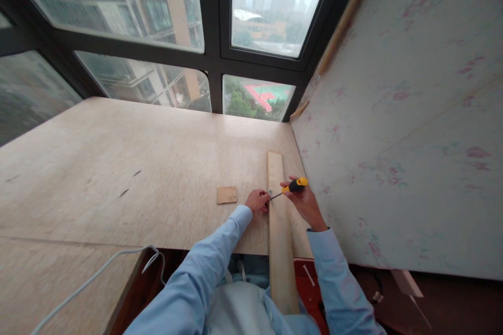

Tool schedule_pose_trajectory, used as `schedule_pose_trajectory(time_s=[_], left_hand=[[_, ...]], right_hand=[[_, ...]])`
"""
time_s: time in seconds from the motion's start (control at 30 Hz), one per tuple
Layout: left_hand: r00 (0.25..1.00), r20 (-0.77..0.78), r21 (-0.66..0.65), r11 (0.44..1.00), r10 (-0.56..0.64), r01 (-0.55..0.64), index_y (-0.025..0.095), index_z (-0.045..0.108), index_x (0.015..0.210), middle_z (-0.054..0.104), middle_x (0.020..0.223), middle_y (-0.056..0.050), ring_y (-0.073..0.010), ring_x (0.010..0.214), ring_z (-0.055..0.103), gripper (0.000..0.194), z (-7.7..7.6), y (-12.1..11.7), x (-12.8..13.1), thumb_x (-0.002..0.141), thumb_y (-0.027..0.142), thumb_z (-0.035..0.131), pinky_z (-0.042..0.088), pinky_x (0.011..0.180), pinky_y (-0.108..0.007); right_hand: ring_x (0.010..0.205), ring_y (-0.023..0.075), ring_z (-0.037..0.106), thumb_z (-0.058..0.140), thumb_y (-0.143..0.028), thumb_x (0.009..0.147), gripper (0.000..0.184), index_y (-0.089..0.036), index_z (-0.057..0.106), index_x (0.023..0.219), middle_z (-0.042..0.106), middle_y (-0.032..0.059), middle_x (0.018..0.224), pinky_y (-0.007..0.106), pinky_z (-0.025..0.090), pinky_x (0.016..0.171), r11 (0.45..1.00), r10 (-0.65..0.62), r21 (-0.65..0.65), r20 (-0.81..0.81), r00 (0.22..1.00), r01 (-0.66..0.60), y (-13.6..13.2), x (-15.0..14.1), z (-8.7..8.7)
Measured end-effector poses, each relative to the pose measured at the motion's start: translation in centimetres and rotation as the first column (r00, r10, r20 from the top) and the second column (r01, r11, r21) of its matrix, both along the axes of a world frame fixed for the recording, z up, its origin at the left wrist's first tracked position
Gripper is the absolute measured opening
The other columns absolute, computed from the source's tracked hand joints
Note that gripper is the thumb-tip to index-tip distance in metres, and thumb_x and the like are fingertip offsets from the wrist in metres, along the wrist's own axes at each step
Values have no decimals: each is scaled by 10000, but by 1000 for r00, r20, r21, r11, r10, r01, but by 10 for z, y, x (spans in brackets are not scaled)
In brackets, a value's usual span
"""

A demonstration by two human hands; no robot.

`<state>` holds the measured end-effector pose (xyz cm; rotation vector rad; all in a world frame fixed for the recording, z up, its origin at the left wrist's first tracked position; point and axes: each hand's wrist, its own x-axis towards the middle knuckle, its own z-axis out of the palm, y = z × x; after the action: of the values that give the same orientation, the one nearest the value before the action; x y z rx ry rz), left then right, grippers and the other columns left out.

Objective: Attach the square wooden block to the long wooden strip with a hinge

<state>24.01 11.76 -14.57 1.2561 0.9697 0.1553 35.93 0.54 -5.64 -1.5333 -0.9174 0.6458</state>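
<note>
A long narrow wooden plank [280,230] lies on the plywood tabletop [137,178], its near end sticking out over the edge toward me. My right hand [303,203] is closed around a yellow and black screwdriver [293,187], whose metal tip points left at a small metal piece [270,193] on the plank's left edge. My left hand [257,201] pinches that small piece at the plank's side; I cannot make out what it is.
A small square wood offcut [227,194] lies just left of my left hand. A patterned board [401,131] stands as a wall on the right. Dark-framed windows [212,63] run behind the table. A white cable [98,272] hangs off the near-left edge.
</note>
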Motion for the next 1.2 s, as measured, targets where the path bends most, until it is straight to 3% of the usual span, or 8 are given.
schedule_pose_trajectory(time_s=[0.1, 0.2, 0.47, 0.53, 0.63, 0.8, 1.03, 1.2], left_hand=[[1000, -7, 3, 1000, -1, 1, 115, 610, 898, 610, 670, 3, -95, 500, 578, 150, 1, 0, 0, 865, 260, 597, 525, 531, -210], [1000, -16, 5, 1000, 2, -2, 110, 616, 920, 622, 681, -4, -91, 510, 583, 173, 2, -1, 0, 866, 275, 605, 527, 545, -203], [999, -31, -6, 1000, 8, -8, 108, 636, 941, 651, 703, -16, -92, 481, 578, 164, 1, 1, 0, 865, 247, 594, 536, 534, -222], [999, -33, -5, 1000, 15, -15, 111, 641, 942, 658, 718, -18, -89, 486, 582, 158, 2, 1, 0, 858, 240, 604, 533, 532, -212], [999, -34, 2, 999, 35, -35, 115, 656, 929, 664, 733, -18, -85, 497, 587, 148, 3, -2, 0, 845, 232, 623, 527, 522, -195], [993, -40, 0, 994, 107, -107, 118, 674, 950, 670, 744, -16, -81, 511, 587, 164, 5, -9, -3, 819, 215, 655, 522, 507, -177], [971, -35, -48, 970, 237, -239, 105, 677, 837, 673, 720, -23, -88, 556, 605, 72, 5, -25, -6, 774, 138, 666, 523, 531, -176], [955, -44, 73, 954, 293, -289, 116, 705, 824, 696, 692, -39, -150, 652, 661, 107, 3, -34, 1, 721, 139, 687, 521, 561, -201]], right_hand=[[731, 231, 666, 790, -562, 598, 479, -189, 624, 849, 723, 70, 794, 370, 543, 733, 973, -190, -83, 246, 951, 216, 3, -1, 3], [572, 187, 579, 769, -627, 572, 488, -198, 575, 701, 652, 27, 628, 318, 501, 594, 928, -325, -36, 408, 853, 371, 8, -4, 0], [627, 160, 519, 711, -602, 660, 462, -188, 542, 775, 563, -6, 672, 270, 447, 589, 877, -478, 122, 308, 823, 464, 3, -3, 9], [605, 145, 484, 675, -599, 697, 442, -186, 535, 773, 521, -23, 656, 254, 415, 553, 892, -449, 82, 250, 858, 444, -3, 4, 14], [566, 135, 443, 647, -607, 712, 441, -178, 548, 743, 483, -34, 612, 248, 363, 509, 938, -294, -115, 228, 928, 326, -15, 15, 8], [577, 184, 530, 640, -622, 697, 446, -182, 573, 725, 570, -3, 610, 284, 398, 534, 904, -63, -409, 168, 984, 128, -42, 19, -32], [727, 263, 641, 610, -658, 718, 474, -196, 642, 817, 676, 49, 720, 349, 508, 602, 943, -101, -320, -16, 995, 91, -52, 5, -56], [763, 282, 673, 630, -688, 697, 561, -181, 672, 932, 706, 71, 772, 387, 547, 660, 964, -133, -245, -93, 987, 107, -49, 7, -62]])
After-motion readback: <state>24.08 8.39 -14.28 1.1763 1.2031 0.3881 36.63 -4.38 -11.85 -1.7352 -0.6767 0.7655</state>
